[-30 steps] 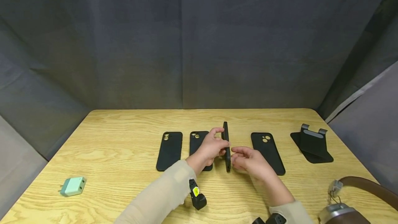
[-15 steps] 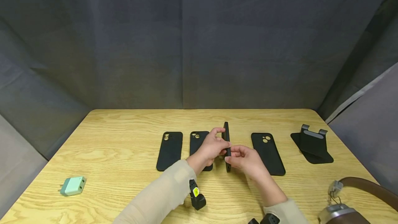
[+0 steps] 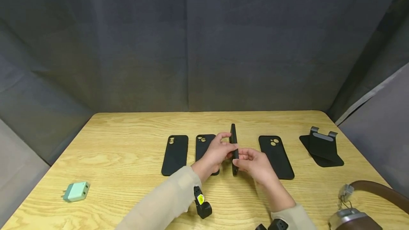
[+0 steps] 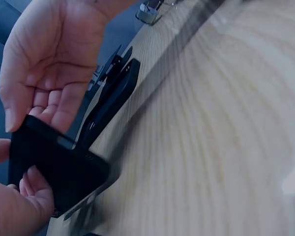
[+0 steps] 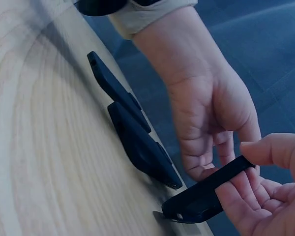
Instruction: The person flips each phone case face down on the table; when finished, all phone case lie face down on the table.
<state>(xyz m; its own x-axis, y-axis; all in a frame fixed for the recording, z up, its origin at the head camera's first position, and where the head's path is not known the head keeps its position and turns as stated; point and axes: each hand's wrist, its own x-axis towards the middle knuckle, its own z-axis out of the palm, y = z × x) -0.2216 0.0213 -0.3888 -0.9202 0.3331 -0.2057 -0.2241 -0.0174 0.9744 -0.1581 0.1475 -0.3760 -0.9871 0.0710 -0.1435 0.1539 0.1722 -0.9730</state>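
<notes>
The grip of the left hand [image 3: 217, 152] is clenched on a black phone case [image 3: 233, 131], with the thumb on its upward narrow side and the index finger reaching toward the far end. The right hand [image 3: 256, 166] pinches the same case closer to the person, the thumb on one face and the fingers on the other side. What has changed is this right hand: one second ago its fingers were just beside the case, and now they grasp it. It means, as I judge, that the case is steadied by two hands and can be worked on from both sides. The case stands on its long edge over the middle of the table [image 3: 127, 127]; whether its lower edge touches the wood, or whether a phone is inside, I cannot tell. Just to the left, a second case [image 3: 201, 148] lies partly hidden under the left hand, and beside it a third case [image 3: 174, 156]. To the right, near the right hand, lies a fourth case [image 3: 276, 158]. Farther right there is a black folding stand [image 3: 322, 149], and nearer to the person, brown headphones [image 3: 356, 222]. Well apart at left lies a mint-green USB charger [image 3: 77, 191].
</notes>
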